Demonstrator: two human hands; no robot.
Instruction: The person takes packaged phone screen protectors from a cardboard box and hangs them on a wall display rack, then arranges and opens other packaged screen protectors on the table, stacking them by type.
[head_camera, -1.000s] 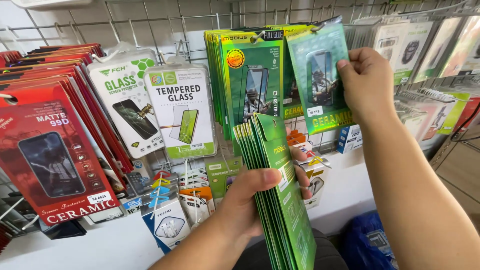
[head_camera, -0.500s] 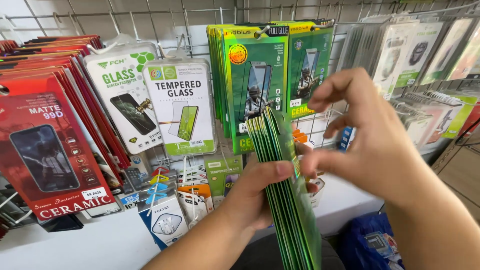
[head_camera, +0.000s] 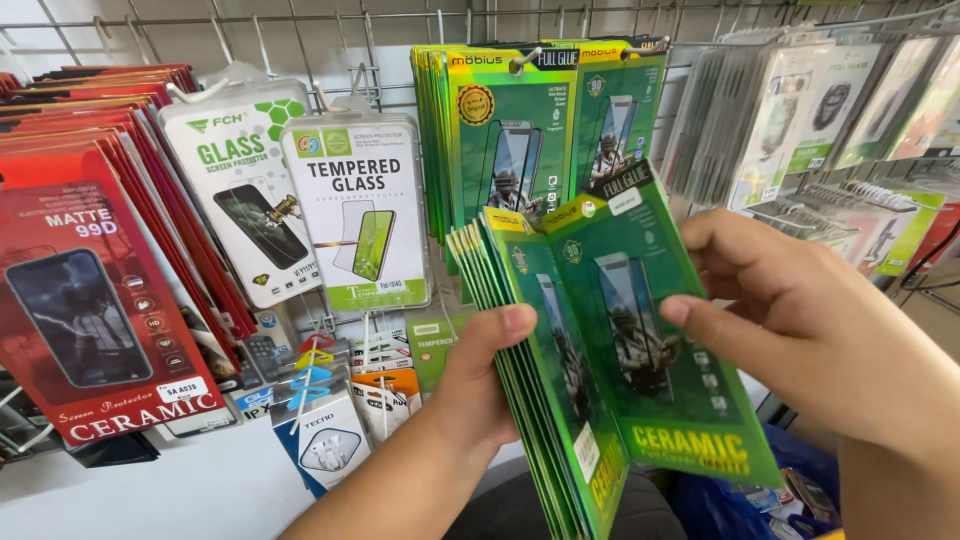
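Pack stack (head_camera: 540, 400) before hanging packs (head_camera: 500, 130), between hands

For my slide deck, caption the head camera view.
Left hand holds a stack of green packets; right hand peels off the front packet.

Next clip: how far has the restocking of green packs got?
Done: green packs already hang on the hooks. In hand: the left hand grips a thick stack, and the right hand peels off the front pack. Left: most of the stack remains unhung.
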